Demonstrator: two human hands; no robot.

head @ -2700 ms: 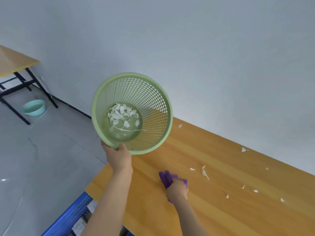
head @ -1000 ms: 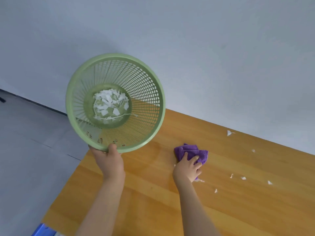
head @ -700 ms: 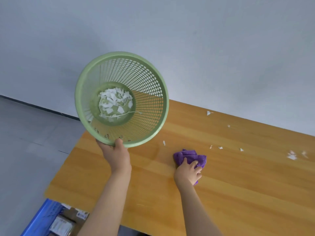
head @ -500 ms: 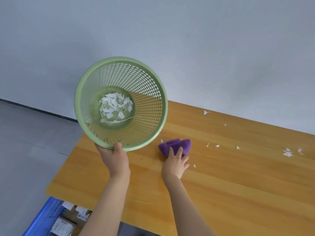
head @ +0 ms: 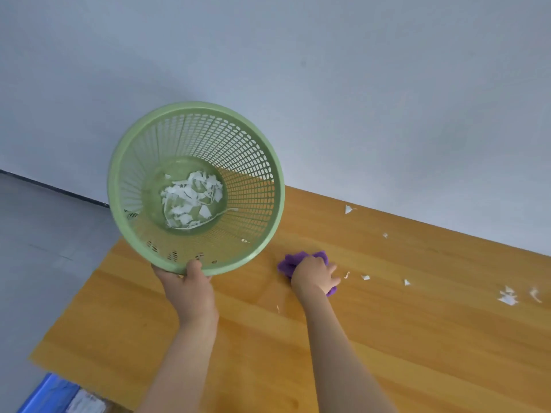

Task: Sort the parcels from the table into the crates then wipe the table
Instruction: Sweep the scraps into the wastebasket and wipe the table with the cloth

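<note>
Sweeping goes best if the right hand (head: 314, 274), bunched round the crumpled purple cloth (head: 290, 263) on the orange wooden table (head: 432, 338), drags the white paper scraps (head: 365, 277) toward the table's left edge, where the left hand (head: 186, 289) grips the tilted round green plastic basket (head: 111, 186).

1. Legible text, numbers, brands or signs: 0 found.
2. Blue crate (head: 44, 394), lower-left corner: a white patch (head: 86, 402) lies inside it. It may be a label, but any print is too blurred to read.
3. Green basket (head: 247, 162), purple cloth (head: 301, 259), table (head: 387, 353): plain surfaces, nothing readable on them.
</note>
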